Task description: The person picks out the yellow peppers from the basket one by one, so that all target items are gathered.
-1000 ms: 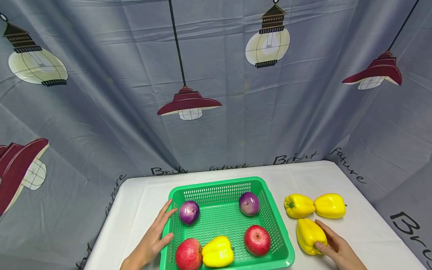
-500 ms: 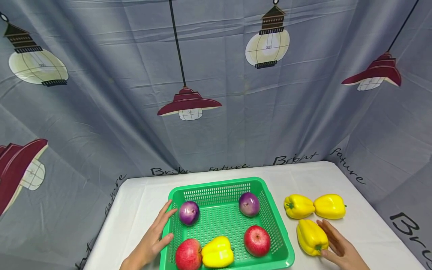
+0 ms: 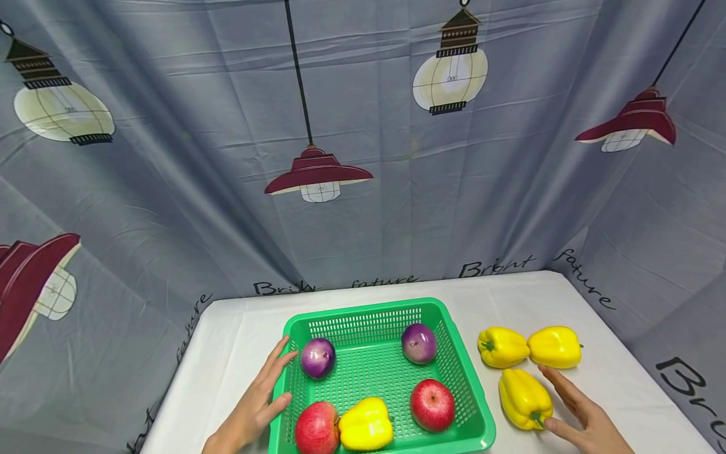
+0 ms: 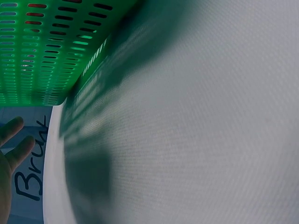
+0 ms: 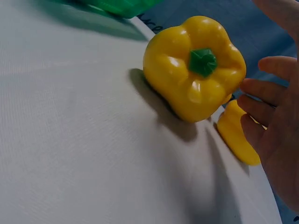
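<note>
Three yellow bell peppers lie on the white table right of the basket. The nearest yellow bell pepper [image 3: 524,398] sits just left of my right hand [image 3: 587,416], whose fingers are spread. In the right wrist view this pepper [image 5: 194,70] shows its green stem towards the camera, and my fingers stand by its side without curling round it. My left hand [image 3: 252,400] is at the left side of the green basket [image 3: 476,403], fingers extended near the rim. Whether its fingertips touch the basket is hard to tell.
In the basket are two purple onion-like balls [image 3: 318,358], two red apples [image 3: 432,405] and one yellow bell pepper [image 3: 365,424]. Behind my right hand lie two more peppers [image 3: 554,347], end to end. A grey curtain [image 3: 363,239] printed with lamps hangs behind the table.
My right hand has let go of the nearest yellow bell pepper and drawn a little to the right, its fingers opening. The left hand and basket have stayed put.
</note>
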Demonstrator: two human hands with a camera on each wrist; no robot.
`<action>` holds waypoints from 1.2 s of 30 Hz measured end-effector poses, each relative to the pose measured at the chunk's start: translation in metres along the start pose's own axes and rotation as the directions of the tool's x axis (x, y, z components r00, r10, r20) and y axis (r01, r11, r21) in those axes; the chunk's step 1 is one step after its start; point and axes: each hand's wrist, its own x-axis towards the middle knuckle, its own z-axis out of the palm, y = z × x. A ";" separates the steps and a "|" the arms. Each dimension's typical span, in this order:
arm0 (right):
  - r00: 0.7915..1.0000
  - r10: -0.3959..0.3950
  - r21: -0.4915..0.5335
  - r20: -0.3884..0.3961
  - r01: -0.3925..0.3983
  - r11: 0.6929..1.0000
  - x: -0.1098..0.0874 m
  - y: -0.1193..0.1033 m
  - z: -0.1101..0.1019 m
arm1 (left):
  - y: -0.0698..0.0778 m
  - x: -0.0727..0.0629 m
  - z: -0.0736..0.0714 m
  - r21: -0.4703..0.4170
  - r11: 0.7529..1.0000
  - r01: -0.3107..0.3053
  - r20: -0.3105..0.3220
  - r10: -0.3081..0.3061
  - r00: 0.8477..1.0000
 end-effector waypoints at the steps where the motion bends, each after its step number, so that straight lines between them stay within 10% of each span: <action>1: 1.000 -0.012 -0.002 0.002 0.012 1.000 0.000 -0.001 -0.001 | 0.000 0.000 0.000 -0.001 1.000 0.000 0.000 0.000 1.000; 13: 0.931 -0.365 -0.049 0.005 0.365 0.930 0.005 -0.037 -0.011 | -0.001 -0.001 -0.001 0.027 1.000 -0.014 -0.002 0.014 1.000; 23: 0.890 -0.445 -0.047 0.097 0.451 0.891 0.017 -0.076 -0.009 | -0.001 -0.001 0.000 -0.003 1.000 -0.021 -0.004 0.020 1.000; 36: 0.757 -0.616 0.036 0.218 0.624 0.780 0.035 -0.104 0.002 | 0.001 0.000 -0.001 -0.001 1.000 -0.004 -0.004 0.004 1.000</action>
